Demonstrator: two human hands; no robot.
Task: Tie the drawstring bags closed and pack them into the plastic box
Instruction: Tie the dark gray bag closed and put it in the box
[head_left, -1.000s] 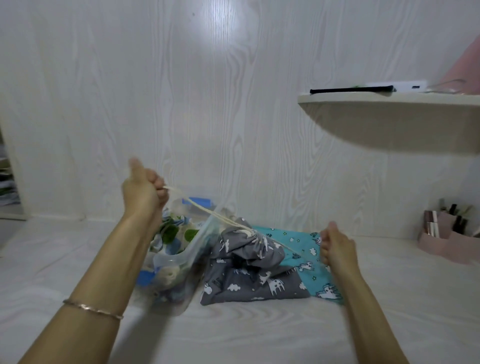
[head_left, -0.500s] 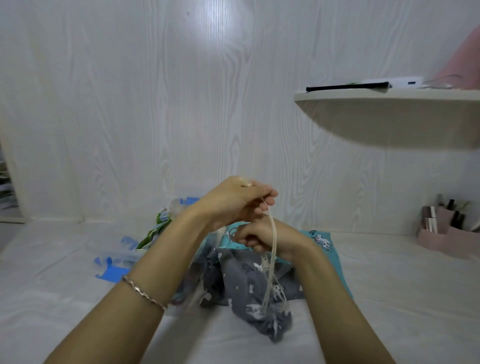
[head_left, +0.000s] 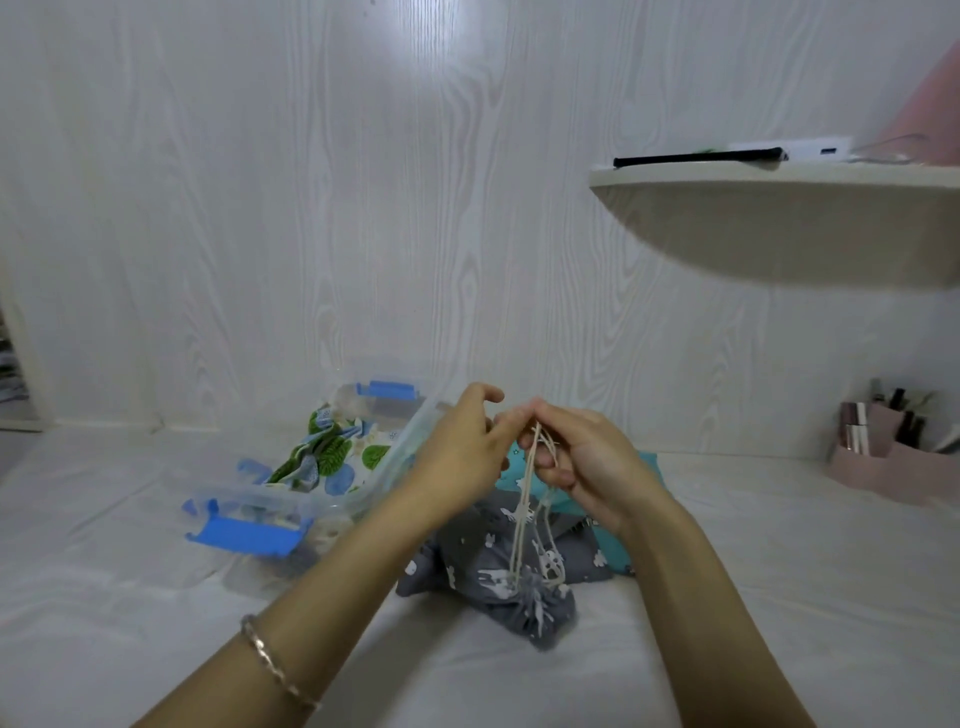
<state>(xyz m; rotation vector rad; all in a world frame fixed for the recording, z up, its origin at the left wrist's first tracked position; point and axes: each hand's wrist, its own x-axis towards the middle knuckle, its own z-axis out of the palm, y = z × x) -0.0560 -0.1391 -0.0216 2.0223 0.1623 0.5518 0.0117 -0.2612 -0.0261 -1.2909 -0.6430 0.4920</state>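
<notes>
A grey drawstring bag (head_left: 488, 577) with white animal prints lies on the white surface, its neck cinched toward me. Its cream drawstrings (head_left: 522, 509) rise from the neck to my hands. My left hand (head_left: 460, 452) and my right hand (head_left: 582, 460) meet above the bag, and both pinch the strings between fingertips. A teal printed bag (head_left: 610, 540) lies under and behind the grey one, mostly hidden. The clear plastic box (head_left: 249, 499) with blue latches stands to the left and holds a bag with a green leaf print (head_left: 337, 452).
A rounded wall shelf (head_left: 779, 223) juts out at the upper right with a black item and a white item on it. A pink organiser (head_left: 883, 462) with small bottles stands at the far right by the wall. The wall is close behind.
My hands, spread wide pulling the strings a second ago, have come together above the grey bag. The bag's cinched neck now faces me. The box is uncovered on the left.
</notes>
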